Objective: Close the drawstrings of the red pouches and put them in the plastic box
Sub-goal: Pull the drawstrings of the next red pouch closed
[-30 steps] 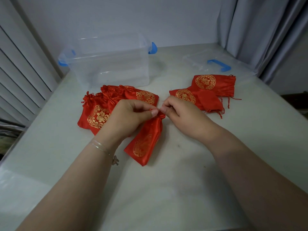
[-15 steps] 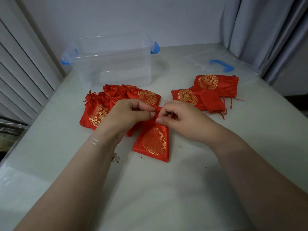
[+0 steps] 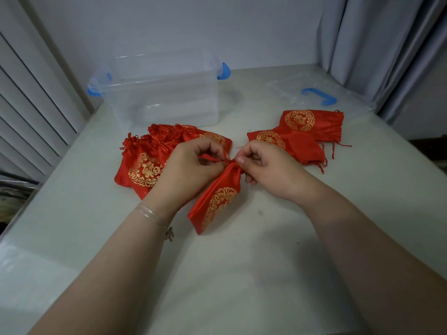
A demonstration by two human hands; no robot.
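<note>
- The left hand has its fingers curled, pinching a thin red drawstring at the gathered neck of a red satin pouch with a gold round emblem.
- The right hand pinches the same neck from the other side, thumb and forefinger pressed together; its remaining fingers curl under and are partly hidden.
- The held pouch slants down from the hands toward the viewer, its lower end reaching the pale grey table; whether the neck is fully cinched cannot be told, as fingertips cover it.
- A heap of red pouches with bunched tops lies left of the hands, partly hidden behind the left hand, so their number is hard to make out.
- Flat red pouches with loose strings lie overlapping to the right, behind the right hand; their count is unclear too.
- The clear plastic box with blue latches stands open at the far left of the table, just behind the heap; its see-through walls blur into the wall behind.
- A clear lid with a blue handle lies far right, its outline faint.
- A thin bracelet circles the left wrist.
</note>
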